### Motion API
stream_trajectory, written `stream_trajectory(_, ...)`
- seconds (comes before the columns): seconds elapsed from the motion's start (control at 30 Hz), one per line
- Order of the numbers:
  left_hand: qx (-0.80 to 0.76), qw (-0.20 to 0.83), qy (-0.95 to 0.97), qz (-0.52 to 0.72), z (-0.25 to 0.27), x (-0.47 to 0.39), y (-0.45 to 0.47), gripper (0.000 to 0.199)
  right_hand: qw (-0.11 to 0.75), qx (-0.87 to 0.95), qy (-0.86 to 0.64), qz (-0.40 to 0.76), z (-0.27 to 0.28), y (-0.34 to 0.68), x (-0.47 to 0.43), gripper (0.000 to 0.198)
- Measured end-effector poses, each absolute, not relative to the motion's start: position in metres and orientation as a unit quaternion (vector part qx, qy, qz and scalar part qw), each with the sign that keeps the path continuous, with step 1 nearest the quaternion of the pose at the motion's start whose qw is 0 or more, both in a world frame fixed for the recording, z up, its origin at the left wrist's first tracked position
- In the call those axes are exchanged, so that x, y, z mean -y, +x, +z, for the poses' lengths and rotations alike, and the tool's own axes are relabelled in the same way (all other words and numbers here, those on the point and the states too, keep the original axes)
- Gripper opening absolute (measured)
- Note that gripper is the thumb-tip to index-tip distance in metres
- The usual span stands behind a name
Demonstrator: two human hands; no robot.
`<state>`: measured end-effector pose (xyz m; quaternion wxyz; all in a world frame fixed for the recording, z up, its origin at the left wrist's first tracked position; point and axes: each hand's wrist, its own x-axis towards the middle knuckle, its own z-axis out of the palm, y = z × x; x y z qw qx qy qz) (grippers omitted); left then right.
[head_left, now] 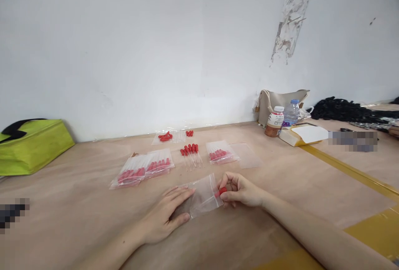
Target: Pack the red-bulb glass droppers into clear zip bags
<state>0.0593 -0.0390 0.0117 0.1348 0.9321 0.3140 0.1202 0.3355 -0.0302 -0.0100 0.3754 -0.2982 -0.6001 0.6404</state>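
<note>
Dropper point(222, 190) is pinched in the right grip point(242, 190) at the mouth of the bag point(204, 197) on the table point(84, 207); the left grip point(165, 216), unclenched, rests on the bag's other end.

- clear zip bag point(204, 195): thin, see-through plastic, lying flat and slightly slanted, its zip edge to the right; its left part is under the left hand point(174, 207)
- red dropper point(222, 190): a red rubbery bulb pinched in the fingers of the right hand point(238, 190) at the bag's right edge, narrow part toward the bag; whether it is inside is hard to tell
- loose droppers point(190, 150): a close row beyond the bag, red bulbs toward the wall, clear stems toward the person
- filled bags point(131, 172): two overlapping groups on the left, another farther right, lying flat, red bulbs at the near end
</note>
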Motion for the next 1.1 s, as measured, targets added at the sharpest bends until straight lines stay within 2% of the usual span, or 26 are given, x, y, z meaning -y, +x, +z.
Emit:
stream_trajectory(0.13,-0.312,0.145,0.931,0.12,0.011,0.04,0.059,0.05,0.377,0.596,-0.269,0.656,-0.011,0.334,0.029,0.03)
stream_trajectory(0.37,-0.295,0.155,0.934,0.13,0.013,0.038,0.054,0.037,0.376,0.577,-0.364,0.627,-0.015,0.344,0.024,0.032)
stream_trajectory(0.47,-0.29,0.162,0.934,0.132,0.014,0.038,0.053,0.035,0.336,0.636,-0.376,0.585,-0.012,0.348,0.024,0.027)
stream_trajectory(0.63,-0.291,0.16,0.932,0.143,0.011,0.038,0.053,0.033,0.255,0.783,-0.332,0.46,0.002,0.355,0.027,0.03)
stream_trajectory(0.73,-0.289,0.155,0.934,0.143,0.011,0.039,0.054,0.03,0.249,0.758,-0.375,0.472,0.009,0.358,0.025,0.028)
stream_trajectory(0.8,-0.291,0.154,0.934,0.139,0.012,0.039,0.054,0.029,0.281,0.718,-0.437,0.464,0.013,0.357,0.019,0.025)
stream_trajectory(0.93,-0.287,0.156,0.936,0.134,0.015,0.041,0.055,0.03,0.347,0.708,-0.524,0.322,0.027,0.344,-0.011,0.013)
stream_trajectory(1.03,-0.284,0.153,0.938,0.131,0.015,0.042,0.055,0.029,0.312,0.709,-0.598,0.207,0.037,0.322,-0.043,0.006)
stream_trajectory(1.1,-0.282,0.149,0.939,0.129,0.015,0.042,0.054,0.03,0.296,0.695,-0.626,0.193,0.039,0.303,-0.065,0.009)
